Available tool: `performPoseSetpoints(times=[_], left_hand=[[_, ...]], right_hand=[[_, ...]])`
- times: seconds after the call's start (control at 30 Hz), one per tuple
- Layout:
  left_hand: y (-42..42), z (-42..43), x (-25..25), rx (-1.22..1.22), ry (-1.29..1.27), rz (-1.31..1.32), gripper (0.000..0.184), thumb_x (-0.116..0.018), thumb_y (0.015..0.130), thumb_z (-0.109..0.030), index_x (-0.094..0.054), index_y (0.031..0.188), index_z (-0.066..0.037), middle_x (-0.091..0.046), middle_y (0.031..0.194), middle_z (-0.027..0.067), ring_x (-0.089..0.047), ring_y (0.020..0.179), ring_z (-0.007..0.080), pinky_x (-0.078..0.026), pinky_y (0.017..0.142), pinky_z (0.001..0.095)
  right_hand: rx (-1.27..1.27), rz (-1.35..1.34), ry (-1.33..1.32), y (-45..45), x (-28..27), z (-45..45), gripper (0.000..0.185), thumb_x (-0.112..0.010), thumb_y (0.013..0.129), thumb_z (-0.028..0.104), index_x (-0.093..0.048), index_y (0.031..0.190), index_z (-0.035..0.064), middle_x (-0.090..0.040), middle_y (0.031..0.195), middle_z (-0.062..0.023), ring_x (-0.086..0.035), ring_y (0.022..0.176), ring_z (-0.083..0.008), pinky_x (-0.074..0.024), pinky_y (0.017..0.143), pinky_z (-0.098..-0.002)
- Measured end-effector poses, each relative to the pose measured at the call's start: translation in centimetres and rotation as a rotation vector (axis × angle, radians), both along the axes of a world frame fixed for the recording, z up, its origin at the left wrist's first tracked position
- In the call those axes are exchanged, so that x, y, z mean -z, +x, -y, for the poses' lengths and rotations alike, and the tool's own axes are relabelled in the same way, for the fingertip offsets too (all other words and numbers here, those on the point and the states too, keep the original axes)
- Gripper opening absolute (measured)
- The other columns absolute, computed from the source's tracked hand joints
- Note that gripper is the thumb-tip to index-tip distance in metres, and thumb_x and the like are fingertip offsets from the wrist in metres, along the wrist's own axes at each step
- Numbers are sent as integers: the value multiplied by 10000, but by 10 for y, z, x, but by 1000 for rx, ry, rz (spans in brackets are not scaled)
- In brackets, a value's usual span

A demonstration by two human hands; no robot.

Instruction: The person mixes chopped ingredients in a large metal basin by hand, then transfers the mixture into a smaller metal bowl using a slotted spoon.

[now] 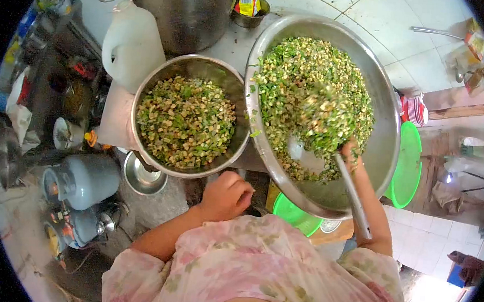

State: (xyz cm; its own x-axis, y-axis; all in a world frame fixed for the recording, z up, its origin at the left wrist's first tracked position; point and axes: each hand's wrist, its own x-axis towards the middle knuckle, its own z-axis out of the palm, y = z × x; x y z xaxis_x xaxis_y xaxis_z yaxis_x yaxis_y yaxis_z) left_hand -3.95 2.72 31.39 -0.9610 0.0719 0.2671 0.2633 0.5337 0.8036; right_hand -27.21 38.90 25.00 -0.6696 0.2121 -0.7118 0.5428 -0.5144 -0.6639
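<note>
Leafy chopped mix (310,60), speckled green and cream; wide silver metal basin (385,152); round silver metal pot (214,70); bright green round plastic tub (409,168) — pale fabric blouse (291,252), pink-and-green floral.

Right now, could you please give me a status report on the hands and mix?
Right hand holding metal handle; left hand loosely curled near smaller bowl. Chopped mix in wide basin. No obstruction visible.

On the surface (118,119), a bowl (225,73) sits left of a basin (384,136), chopped food (186,126) in both; behind the bowl stand a jug (135,51) and pot (186,19).
</note>
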Motion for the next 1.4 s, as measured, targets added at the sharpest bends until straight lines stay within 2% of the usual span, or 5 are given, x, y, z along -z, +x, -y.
performPoseSetpoints(times=[0.4,0.57,0.63,0.93,1.4], left_hand=[[-50,157,-11,-658,-164,-229,448,-573,696,-110,-470,1125,-35,-466,1089,164,-420,1007,319,-310,880,416],[-62,175,8,-830,-10,-48,480,-543,790,-263,-412,1184,-22,-416,1150,191,-357,1085,335,-292,909,420],[-62,173,2,-833,-13,-10,497,-523,810,-301,-394,1200,-21,-397,1166,197,-341,1099,338,-289,916,420],[-62,170,6,-848,154,8,500,-481,854,-293,-348,1243,-10,-383,1218,177,-364,1136,291,-316,943,370],[-57,169,-2,-816,373,-43,365,-469,861,-202,-436,1143,26,-474,1110,119,-439,1029,209,-317,903,308]], right_hand=[[-100,-291,200,57,-170,185,222,-464,836,160,-500,1033,64,-552,896,-81,-542,733,-153,-473,620,-275],[-1105,-472,1127,42,-167,273,236,-547,777,156,-485,981,54,-523,782,-89,-526,643,-149,-439,473,-304],[-593,-576,-289,24,-132,273,188,-514,785,125,-477,953,48,-492,737,-91,-457,512,-139,-373,393,-288],[-499,-460,852,-8,-125,110,199,-523,766,263,-545,869,94,-530,768,-72,-440,621,-173,-373,547,-324],[-35,69,-312,-64,90,95,333,-364,865,293,-444,1092,63,-472,726,-127,-435,662,-219,-424,574,-371]])
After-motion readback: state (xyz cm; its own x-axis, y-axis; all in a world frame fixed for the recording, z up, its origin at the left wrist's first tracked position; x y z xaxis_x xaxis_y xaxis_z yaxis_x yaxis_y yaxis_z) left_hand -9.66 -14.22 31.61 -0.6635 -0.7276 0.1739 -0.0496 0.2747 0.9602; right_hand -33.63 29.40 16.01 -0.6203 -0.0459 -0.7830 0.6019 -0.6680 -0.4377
